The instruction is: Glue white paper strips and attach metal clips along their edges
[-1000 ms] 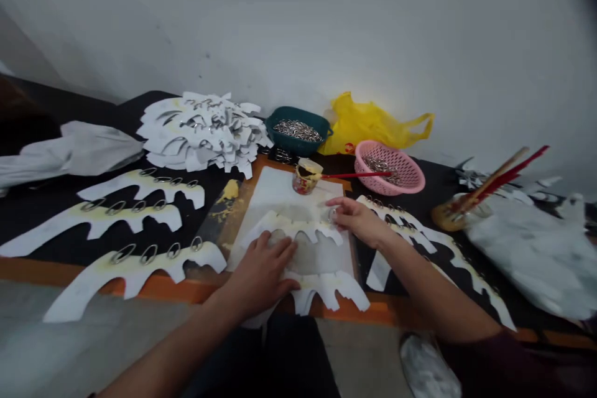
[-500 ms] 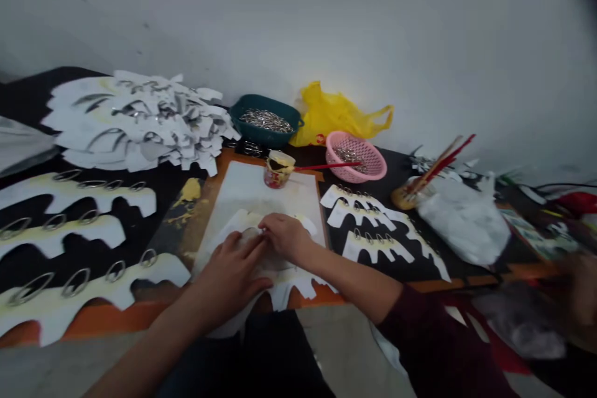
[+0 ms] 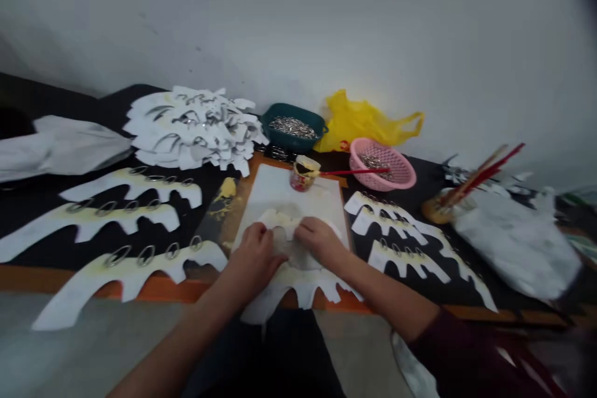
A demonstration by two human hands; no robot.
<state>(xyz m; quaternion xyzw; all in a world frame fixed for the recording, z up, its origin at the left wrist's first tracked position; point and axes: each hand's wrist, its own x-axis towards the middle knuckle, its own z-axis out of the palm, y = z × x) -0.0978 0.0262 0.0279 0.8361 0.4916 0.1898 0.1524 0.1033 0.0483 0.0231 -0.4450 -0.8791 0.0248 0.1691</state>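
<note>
My left hand (image 3: 257,254) has its fingers bent together at the left side of a white scalloped cut-out piece (image 3: 276,217) lying on a white board (image 3: 265,189). My right hand (image 3: 319,239) pinches at the right side of the same piece, its fingertips bent down. Whether a metal ring is under the fingers is too blurred to tell. Nearer to me, a second white cut-out piece (image 3: 303,286) with a yellowish upper edge hangs over the table edge. A cup of yellow paste (image 3: 302,177) stands behind the hands, with a red-handled brush (image 3: 354,171) lying across it.
Left lie several cut-outs with metal rings (image 3: 135,270), below a heap of white pieces (image 3: 186,127). A green basin (image 3: 291,127), a pink basket (image 3: 382,165) and a yellow bag (image 3: 364,121) line the wall. Further cut-outs (image 3: 408,256) and a jar of brushes (image 3: 438,210) are at right.
The view has swung left, so everything sits further right. My hands have drawn apart from being close together, baring the middle of the piece between them.
</note>
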